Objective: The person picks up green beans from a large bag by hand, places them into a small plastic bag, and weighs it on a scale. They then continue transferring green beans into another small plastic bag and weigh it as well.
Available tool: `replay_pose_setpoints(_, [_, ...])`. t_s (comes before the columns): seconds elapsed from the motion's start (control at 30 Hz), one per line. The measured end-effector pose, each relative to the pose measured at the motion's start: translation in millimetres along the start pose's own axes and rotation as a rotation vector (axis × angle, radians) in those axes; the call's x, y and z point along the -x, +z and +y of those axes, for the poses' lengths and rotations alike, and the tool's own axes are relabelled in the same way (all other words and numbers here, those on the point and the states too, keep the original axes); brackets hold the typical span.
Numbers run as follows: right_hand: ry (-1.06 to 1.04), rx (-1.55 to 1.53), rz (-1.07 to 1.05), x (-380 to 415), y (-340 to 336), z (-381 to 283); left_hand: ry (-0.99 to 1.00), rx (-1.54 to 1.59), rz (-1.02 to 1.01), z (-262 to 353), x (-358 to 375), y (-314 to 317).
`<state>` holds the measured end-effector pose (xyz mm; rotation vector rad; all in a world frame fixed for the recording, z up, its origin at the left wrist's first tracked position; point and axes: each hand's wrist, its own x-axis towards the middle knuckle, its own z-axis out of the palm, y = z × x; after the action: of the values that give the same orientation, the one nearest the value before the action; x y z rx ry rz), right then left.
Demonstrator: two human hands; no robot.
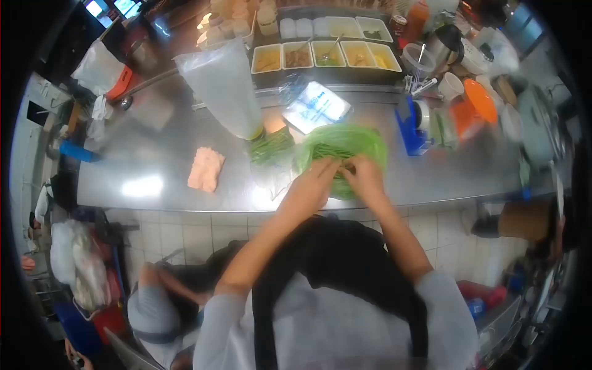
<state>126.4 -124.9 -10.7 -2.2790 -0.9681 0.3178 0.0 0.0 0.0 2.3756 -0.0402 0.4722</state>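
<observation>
A green plastic bag (372, 140) lies open on the steel counter, with thin green stalks (333, 151) inside. Over its near side, my left hand (319, 179) and my right hand (362, 177) meet with fingers bent inward and closed. Whatever lies between the fingertips is too small to make out. Left of the bag is a clear bag with green stalks (271, 147). Behind it stands a tall translucent plastic bag (222, 86). A blue and white package (317, 106) lies just beyond the green bag.
A pink cloth (205, 169) lies on the counter (148, 154) at left. Food trays (298, 57) line the back. At right are a blue holder (409, 126), an orange lid (480, 100) and cups. Another person (154, 308) is low at the left, beyond the counter's front edge.
</observation>
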Motion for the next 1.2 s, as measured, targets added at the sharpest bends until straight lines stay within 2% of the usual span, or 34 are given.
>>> replay_pose_setpoints(0.07, [-0.069,0.086,0.032,-2,3,-4,-0.018,-0.321,0.201,-12,-22,16])
replay_pose_setpoints(0.1, [-0.08,0.072,0.053,-4,0,-9,-0.002,-0.344,0.202,-20,-29,12])
replay_pose_setpoints(0.17, [-0.162,-0.049,0.121,-5,-12,-12,-0.063,-0.269,-0.084,-38,-36,8])
replay_pose_setpoints(0.2, [-0.153,-0.051,0.125,-7,-19,-13,-0.008,-0.222,-0.028,-37,-37,5])
replay_pose_setpoints(0.27, [-0.312,-0.088,0.097,-14,-26,-15,-0.001,-0.228,-0.011,-34,-38,-2])
replay_pose_setpoints(0.3, [-0.305,-0.091,0.099,-18,-28,-14,0.004,-0.231,0.021,-30,-41,-7])
replay_pose_setpoints(0.37, [-0.463,-0.05,0.091,-26,-31,-13,0.057,-0.287,-0.007,-21,-48,-18])
replay_pose_setpoints(0.43, [-0.474,-0.055,0.052,-28,-34,-12,0.108,-0.345,-0.03,-18,-51,-21])
replay_pose_setpoints(0.5, [-0.491,-0.057,0.008,-29,-36,-11,-0.096,0.144,0.043,-16,-51,-18])
replay_pose_setpoints(0.53, [-0.345,-0.323,-0.044,-29,-35,-10,-0.095,0.141,0.049,-16,-51,-16])
replay_pose_setpoints(0.57, [-0.189,-0.588,-0.099,-28,-34,-9,-0.274,0.516,0.065,-16,-50,-12])
replay_pose_setpoints(0.6, [-0.189,-0.59,-0.101,-27,-32,-9,-0.454,0.893,0.079,-16,-47,-8])
replay_pose_setpoints(0.63, [-0.167,-0.647,-0.07,-26,-30,-9,-0.456,0.893,0.079,-15,-46,-2])
replay_pose_setpoints(0.7, [-0.145,-0.704,-0.039,-27,-26,-10,-0.548,1.251,0.238,-13,-45,10])
replay_pose_setpoints(0.73, [-0.135,-0.737,-0.026,-28,-24,-9,-0.547,1.25,0.24,-13,-46,14])
replay_pose_setpoints(0.8, [-0.129,-0.769,-0.016,-30,-21,-9,-0.482,1.476,0.321,-14,-47,20])
replay_pose_setpoints(0.83, [-0.098,-0.79,0.026,-30,-20,-9,-0.481,1.475,0.322,-18,-48,20])
replay_pose_setpoints(0.9, [-0.069,-0.813,0.07,-30,-20,-6,-0.416,1.761,0.505,-25,-51,14])
replay_pose_setpoints(0.93, [-0.035,-0.83,0.088,-30,-22,-2,-0.417,1.759,0.503,-27,-50,8])
replay_pose_setpoints(1.0, [-0.001,-0.847,0.104,-29,-25,4,-0.558,0.961,0.192,-29,-49,-2])
replay_pose_setpoints(1.03, [0.005,-0.869,0.118,-29,-26,6,-0.561,0.961,0.192,-27,-46,1])
replay_pose_setpoints(1.1, [0.011,-0.891,0.131,-28,-27,9,-0.431,0.281,0.128,-22,-42,7])
replay_pose_setpoints(1.2, [0.007,-0.976,0.16,-27,-24,14,-0.431,0.345,0.06,-19,-42,8])
